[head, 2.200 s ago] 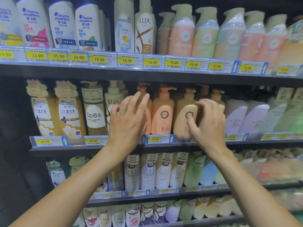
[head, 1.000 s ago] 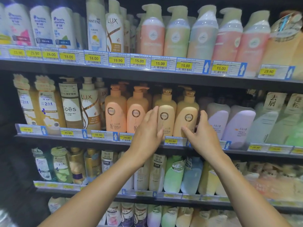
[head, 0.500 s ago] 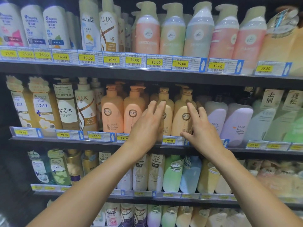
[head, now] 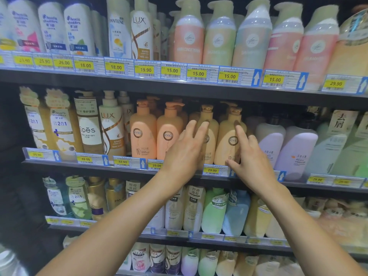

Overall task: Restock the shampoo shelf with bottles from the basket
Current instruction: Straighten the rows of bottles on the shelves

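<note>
Two tan KYIC pump bottles stand upright at the front of the middle shelf (head: pixel 179 177). My left hand (head: pixel 185 150) lies flat with spread fingers against the left tan bottle (head: pixel 209 132), covering its lower part. My right hand (head: pixel 251 158) rests on the right tan bottle (head: pixel 227 136), index finger pointing up along its side, thumb at its base. Neither hand closes around a bottle. Two orange KYIC bottles (head: pixel 143 134) stand just left of my left hand. No basket is in view.
LUX (head: pixel 111 126) and Spes (head: pixel 87 128) bottles fill the shelf to the left, lilac bottles (head: pixel 294 150) to the right. The upper shelf (head: pixel 179 86) hangs close above the pump heads. Lower shelves hold several more bottles. Price tags line every shelf edge.
Both hands rose from the shelf edge up the fronts of the two tan bottles. Earlier, the right hand was setting a tan bottle in place.
</note>
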{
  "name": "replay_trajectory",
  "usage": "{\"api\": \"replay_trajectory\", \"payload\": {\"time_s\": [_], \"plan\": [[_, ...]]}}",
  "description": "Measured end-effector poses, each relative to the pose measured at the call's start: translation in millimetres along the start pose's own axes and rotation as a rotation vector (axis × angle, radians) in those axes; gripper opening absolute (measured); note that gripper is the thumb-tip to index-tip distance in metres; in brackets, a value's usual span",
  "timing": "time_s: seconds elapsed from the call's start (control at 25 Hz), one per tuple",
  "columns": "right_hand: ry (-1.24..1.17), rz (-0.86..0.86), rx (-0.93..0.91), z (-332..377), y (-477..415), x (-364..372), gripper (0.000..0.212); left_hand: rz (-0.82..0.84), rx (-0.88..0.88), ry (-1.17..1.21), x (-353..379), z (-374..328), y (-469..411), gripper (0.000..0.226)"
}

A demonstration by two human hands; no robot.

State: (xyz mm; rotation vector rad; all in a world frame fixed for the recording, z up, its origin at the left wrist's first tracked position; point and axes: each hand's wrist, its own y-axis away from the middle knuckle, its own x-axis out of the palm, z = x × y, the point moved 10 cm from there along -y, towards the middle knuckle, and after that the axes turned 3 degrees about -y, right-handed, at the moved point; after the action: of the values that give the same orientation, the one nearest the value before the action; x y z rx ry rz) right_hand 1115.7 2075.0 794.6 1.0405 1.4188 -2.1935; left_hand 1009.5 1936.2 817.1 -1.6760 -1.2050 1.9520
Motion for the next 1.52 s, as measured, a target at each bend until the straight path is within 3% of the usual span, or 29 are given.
{"api": "replay_trajectory", "payload": {"time_s": [0.08,0.16,0.28,0.4,0.84,1.52], "plan": [[-0.129,-0.041,0.084,-3,6,4,0.112,-0.218,-0.013,-0.035,-29,14,14,0.077],[-0.247,-0.101,0.239,-5,15,10,0.126,-0.4,-0.201,-0.073,-51,50,36,0.082],[-0.232,-0.158,0.408,8,24,25,0.143,-0.253,-0.572,-0.004,-34,111,57,0.12],[-0.218,-0.21,0.491,22,28,35,0.149,-0.093,-0.729,0.089,-6,130,69,0.139],[-0.158,-0.323,0.547,25,32,38,0.144,-0.081,-0.771,0.043,0,127,69,0.141],[-0.241,-0.283,0.52,10,21,25,0.142,-0.087,-0.712,0.072,-8,140,65,0.142]]}}
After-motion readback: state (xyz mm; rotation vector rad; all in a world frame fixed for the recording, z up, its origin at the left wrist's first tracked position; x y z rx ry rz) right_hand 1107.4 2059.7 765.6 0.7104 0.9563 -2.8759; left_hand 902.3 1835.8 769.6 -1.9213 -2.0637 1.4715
